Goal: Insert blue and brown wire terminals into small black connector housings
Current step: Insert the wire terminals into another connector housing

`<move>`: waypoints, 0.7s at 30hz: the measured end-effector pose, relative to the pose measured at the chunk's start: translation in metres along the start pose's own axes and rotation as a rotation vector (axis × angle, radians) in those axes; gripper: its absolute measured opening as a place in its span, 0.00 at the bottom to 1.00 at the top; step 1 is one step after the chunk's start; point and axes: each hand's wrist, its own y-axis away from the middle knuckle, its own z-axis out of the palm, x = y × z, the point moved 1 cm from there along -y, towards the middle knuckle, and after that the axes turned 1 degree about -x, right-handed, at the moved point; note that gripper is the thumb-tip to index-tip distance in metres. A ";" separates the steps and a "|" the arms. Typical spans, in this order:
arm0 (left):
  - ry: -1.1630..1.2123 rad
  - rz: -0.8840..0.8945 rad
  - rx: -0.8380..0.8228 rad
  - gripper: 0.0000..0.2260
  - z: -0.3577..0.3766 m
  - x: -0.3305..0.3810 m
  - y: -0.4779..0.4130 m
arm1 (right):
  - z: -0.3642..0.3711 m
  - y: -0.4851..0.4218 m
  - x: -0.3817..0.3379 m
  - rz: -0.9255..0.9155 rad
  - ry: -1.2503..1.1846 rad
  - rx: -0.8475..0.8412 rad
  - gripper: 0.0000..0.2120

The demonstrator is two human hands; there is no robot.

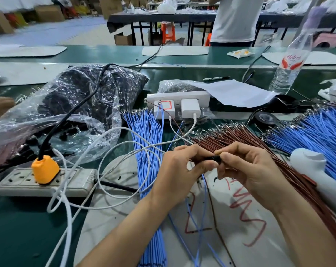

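Meanwhile, I am watching the left hand (178,170) and right hand (246,170) pinching a small black connector housing (213,158), a thin blue wire (205,191) trailing below; a thick blue wire bundle (146,135) and a brown wire bundle (240,134) are lying on the surface (19,218), suggesting plenty is remaining.

The black connector housing (211,158) is mostly hidden between the fingers (200,162), so its slots cannot be seen; possibly a thin wire enters it. Right of the housing, the brown wires (246,136) are cut off by the picture's edge.
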 end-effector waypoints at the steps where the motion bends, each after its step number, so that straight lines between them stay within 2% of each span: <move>1: 0.004 -0.005 0.000 0.07 0.000 0.000 0.000 | 0.000 0.000 0.000 -0.002 0.002 -0.006 0.05; 13: 0.075 -0.060 -0.019 0.04 0.001 0.001 0.001 | 0.001 -0.003 0.006 0.005 -0.049 -0.033 0.06; 18: -0.038 -0.039 -0.045 0.09 0.003 0.001 0.001 | 0.003 -0.001 0.005 -0.173 0.195 0.077 0.03; 21: -0.054 -0.018 -0.029 0.11 0.002 0.001 0.001 | 0.005 0.000 0.003 -0.294 0.256 0.163 0.10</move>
